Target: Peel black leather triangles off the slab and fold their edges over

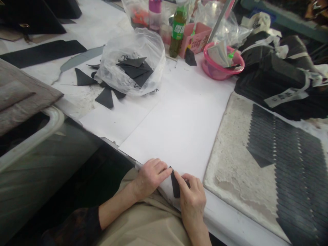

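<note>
Black strip at the near edge of the white sheet, long axis running away from the person, lying between the two hands. The left hand, fingers curled, pinches its far end. The right hand pinches its right side with thumb and forefinger. Neither hand is nearer. Off the sheet's far left, a clear bag holds black triangular pieces. Off its far right, a pink bowl holds folded papers.

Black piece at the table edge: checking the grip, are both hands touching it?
Touching. In the head view the left hand meets the black piece at its top, and the right hand covers its side.
</note>
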A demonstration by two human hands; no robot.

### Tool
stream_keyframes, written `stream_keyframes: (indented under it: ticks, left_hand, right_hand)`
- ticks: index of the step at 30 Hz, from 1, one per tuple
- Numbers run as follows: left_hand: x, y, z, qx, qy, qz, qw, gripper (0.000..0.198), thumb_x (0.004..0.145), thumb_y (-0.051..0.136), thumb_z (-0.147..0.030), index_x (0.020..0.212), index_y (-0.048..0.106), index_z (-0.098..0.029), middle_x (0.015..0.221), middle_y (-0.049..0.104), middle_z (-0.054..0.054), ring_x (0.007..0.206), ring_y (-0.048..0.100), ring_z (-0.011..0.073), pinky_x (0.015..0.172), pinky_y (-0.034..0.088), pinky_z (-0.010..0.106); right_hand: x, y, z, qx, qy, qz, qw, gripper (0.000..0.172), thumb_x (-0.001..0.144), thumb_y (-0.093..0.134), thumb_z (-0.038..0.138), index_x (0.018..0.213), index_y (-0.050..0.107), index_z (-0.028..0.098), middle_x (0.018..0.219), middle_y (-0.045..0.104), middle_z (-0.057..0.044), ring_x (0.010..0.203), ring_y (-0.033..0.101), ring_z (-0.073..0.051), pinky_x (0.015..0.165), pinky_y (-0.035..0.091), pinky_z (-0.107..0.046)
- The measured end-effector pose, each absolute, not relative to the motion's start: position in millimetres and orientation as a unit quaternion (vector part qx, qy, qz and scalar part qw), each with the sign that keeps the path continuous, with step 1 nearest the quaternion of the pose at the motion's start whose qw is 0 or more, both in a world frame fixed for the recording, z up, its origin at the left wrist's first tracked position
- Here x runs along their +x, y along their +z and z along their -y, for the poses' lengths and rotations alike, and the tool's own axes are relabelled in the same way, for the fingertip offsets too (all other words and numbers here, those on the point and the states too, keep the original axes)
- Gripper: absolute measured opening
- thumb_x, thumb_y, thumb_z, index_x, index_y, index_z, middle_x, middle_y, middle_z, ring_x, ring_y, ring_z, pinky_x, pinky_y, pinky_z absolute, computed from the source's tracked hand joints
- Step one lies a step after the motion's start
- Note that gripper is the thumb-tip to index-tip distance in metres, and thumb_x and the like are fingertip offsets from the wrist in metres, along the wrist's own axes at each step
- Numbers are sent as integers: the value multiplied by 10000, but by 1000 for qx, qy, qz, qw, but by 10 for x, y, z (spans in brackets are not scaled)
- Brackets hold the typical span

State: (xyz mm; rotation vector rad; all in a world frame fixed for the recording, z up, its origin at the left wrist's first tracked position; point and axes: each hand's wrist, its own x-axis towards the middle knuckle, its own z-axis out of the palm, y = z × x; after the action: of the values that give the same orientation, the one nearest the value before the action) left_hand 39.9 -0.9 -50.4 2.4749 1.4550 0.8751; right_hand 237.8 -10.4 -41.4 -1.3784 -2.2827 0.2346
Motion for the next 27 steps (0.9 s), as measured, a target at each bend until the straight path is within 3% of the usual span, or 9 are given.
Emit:
stream_keyframes:
  ticks: [4, 13, 27]
  left_hand:
    - [394, -524, 18, 827, 276, -486, 69, 231, 953, 491, -113, 1157, 591, -155, 876, 613, 55, 774, 524, 175, 687, 433, 326]
    - [406, -552, 26, 822, 296, -484, 44, 154, 944, 506, -118, 1029, 627, -159, 816, 601, 46, 748, 518, 171, 653, 414, 318]
    - [412, -533, 10, 825, 298, -479, 37, 135, 924, 540, -97, 1027, 619, -136, 830, 601, 49, 743, 506, 181, 643, 402, 321]
  right_hand:
    - [2391, -432, 113, -505, 98, 826, 232, 323, 983, 459, 164, 1235, 627, 275, 933, 587, -49, 816, 508, -162, 741, 426, -295]
    - [2397, -473, 117, -510, 123, 817, 240, 331, 962, 502, 142, 1221, 637, 297, 946, 582, -50, 828, 507, -164, 741, 434, -303]
    - [2391, -439, 109, -502, 103, 827, 233, 298, 972, 482, 154, 1186, 658, 263, 919, 582, -51, 808, 500, -161, 731, 425, -296]
